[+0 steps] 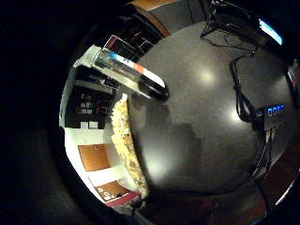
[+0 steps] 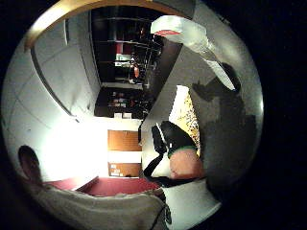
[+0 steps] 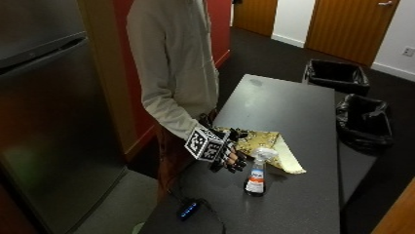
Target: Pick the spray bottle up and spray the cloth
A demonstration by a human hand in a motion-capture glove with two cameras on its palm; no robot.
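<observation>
In the outside view a clear spray bottle (image 3: 256, 174) with a white trigger head and an orange-and-white label stands upright on the dark table (image 3: 305, 107). Just behind it lies a yellow patterned cloth (image 3: 269, 146), partly folded. My gloved right hand (image 3: 230, 160) hangs just left of the bottle with a small gap, fingers relaxed and pointing down, holding nothing. From the palm, the bottle (image 1: 131, 75) shows beside the cloth (image 1: 126, 140). The thumb side view also catches the bottle (image 2: 192, 33), the cloth (image 2: 184, 112) and the person's other hand (image 2: 175, 139) at the cloth's edge.
A small black box with blue lights (image 3: 189, 209) and its cable lie at the table's near end; the same box (image 1: 274, 112) shows in the palm view. Two black-lined bins (image 3: 337, 75) (image 3: 364, 122) stand right of the table. A steel fridge (image 3: 52, 122) is at the left.
</observation>
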